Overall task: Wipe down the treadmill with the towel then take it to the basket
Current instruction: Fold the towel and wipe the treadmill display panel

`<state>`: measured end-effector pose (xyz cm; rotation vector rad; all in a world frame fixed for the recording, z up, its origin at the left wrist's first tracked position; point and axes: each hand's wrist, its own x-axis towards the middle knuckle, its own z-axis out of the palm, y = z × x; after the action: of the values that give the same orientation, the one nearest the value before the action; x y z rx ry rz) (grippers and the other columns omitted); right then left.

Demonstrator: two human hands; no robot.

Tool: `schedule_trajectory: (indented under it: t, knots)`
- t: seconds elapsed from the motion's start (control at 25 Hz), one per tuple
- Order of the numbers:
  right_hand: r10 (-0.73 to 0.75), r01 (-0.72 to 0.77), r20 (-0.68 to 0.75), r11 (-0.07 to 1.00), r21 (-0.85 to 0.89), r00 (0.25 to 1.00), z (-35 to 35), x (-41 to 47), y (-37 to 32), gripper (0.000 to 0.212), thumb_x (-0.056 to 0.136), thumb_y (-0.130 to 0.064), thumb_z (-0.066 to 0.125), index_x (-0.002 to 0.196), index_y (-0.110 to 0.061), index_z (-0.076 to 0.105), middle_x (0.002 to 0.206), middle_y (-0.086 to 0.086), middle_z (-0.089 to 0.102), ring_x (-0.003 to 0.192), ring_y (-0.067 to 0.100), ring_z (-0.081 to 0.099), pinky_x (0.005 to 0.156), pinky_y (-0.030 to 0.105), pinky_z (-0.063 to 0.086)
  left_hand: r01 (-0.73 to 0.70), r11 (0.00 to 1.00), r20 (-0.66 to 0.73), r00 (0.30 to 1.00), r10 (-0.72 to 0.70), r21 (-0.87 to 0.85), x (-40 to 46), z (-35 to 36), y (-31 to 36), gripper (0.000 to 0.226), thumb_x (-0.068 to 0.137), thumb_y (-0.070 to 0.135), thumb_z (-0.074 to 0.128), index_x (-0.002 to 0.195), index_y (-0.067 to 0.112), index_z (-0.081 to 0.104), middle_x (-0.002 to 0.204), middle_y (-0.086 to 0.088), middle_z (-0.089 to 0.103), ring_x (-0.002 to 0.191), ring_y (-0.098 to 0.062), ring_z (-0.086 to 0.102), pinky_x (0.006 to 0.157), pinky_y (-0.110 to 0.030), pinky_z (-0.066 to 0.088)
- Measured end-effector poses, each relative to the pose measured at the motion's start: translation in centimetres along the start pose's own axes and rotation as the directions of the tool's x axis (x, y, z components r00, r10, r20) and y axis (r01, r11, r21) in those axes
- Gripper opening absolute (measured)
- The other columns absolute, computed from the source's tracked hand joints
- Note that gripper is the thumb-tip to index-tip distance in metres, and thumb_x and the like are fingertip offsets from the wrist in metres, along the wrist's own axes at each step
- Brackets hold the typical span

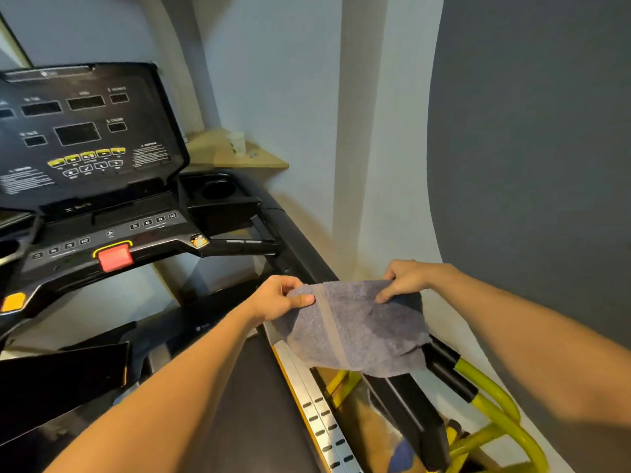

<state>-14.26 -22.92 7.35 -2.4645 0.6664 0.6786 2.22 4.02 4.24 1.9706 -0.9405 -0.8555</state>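
Observation:
A grey-blue towel [355,329] with a paler stripe hangs draped over the treadmill's right handrail [300,254]. My left hand [276,298] pinches its upper left edge. My right hand [406,279] grips its upper right edge, fingers curled into the cloth. The black treadmill console [85,131] with its dark displays and yellow buttons rises at the left, with a red stop button [115,257] below it. The running belt [252,404] lies beneath my forearms. No basket is in sight.
A wooden corner shelf [239,153] carries a small white cup [237,142] behind the console. The white and grey wall stands close on the right. A yellow-green tubular frame [491,397] and a black bar [409,414] sit low right beside the treadmill's silver side rail [317,404].

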Motion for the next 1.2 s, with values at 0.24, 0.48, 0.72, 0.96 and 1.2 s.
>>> schedule_trajectory:
  t: [0.24, 0.48, 0.72, 0.96, 1.2]
  knots:
    - [-0.224, 0.220, -0.192, 0.975, -0.042, 0.956, -5.9, -4.0, -5.4, 0.025, 0.086, -0.055, 0.069, 0.087, -0.030, 0.070, 0.092, -0.009, 0.069, 0.086, 0.010, 0.065, 0.080, 0.034, 0.051, -0.159, 0.981, -0.099, 0.980, 0.170, 0.116, -2.5, -8.0, 4.6, 0.016, 0.085, 0.030, 0.076, 0.089, 0.015, 0.072, 0.086, 0.000, 0.073, 0.082, -0.011, 0.068, 0.081, -0.040, 0.054]
    - [-0.497, 0.421, -0.392, 0.867, -0.267, 0.774, -14.2, -8.8, -13.1, 0.011, 0.094, -0.029, 0.066, 0.104, -0.034, 0.069, 0.101, -0.015, 0.064, 0.100, 0.012, 0.056, 0.090, 0.035, 0.043, -0.293, 0.923, -0.214, 0.913, 0.347, 0.248, -8.6, -18.7, 11.7, 0.028, 0.077, 0.036, 0.078, 0.091, 0.013, 0.072, 0.088, 0.000, 0.074, 0.083, -0.009, 0.069, 0.076, -0.029, 0.055]
    - [-0.653, 0.557, -0.449, 0.757, -0.343, 0.610, -18.8, -11.7, -21.7, 0.057, 0.078, 0.016, 0.044, 0.101, -0.027, 0.073, 0.105, -0.007, 0.064, 0.103, 0.016, 0.058, 0.093, 0.035, 0.047, -0.387, 0.796, -0.117, 0.865, 0.489, 0.464, -13.5, -24.7, 19.6, 0.028, 0.080, 0.037, 0.076, 0.096, 0.014, 0.072, 0.092, 0.000, 0.072, 0.089, -0.015, 0.068, 0.082, -0.033, 0.057]
    - [-0.770, 0.811, -0.450, 0.566, -0.152, 0.453, -18.4, -12.2, -29.1, 0.058, 0.079, 0.020, 0.062, 0.060, -0.034, 0.073, 0.107, -0.007, 0.067, 0.106, 0.007, 0.062, 0.098, 0.026, 0.043, -0.392, 0.730, -0.044, 0.866, 0.499, 0.560, -13.3, -25.8, 20.6, 0.016, 0.083, 0.038, 0.078, 0.096, 0.029, 0.073, 0.130, 0.007, 0.056, 0.116, -0.012, 0.055, 0.102, -0.038, 0.047]
    - [-0.816, 0.845, -0.352, 0.523, -0.110, 0.459, -18.0, -12.4, -33.8, 0.058, 0.082, 0.019, 0.062, 0.058, -0.034, 0.072, 0.129, -0.007, 0.055, 0.129, 0.008, 0.049, 0.111, 0.039, 0.037, -0.427, 0.704, -0.097, 0.814, 0.572, 0.568, -14.3, -28.2, 18.5, 0.019, 0.081, 0.042, 0.079, 0.097, 0.032, 0.076, 0.150, 0.008, 0.036, 0.134, -0.013, 0.041, 0.110, -0.044, 0.038]
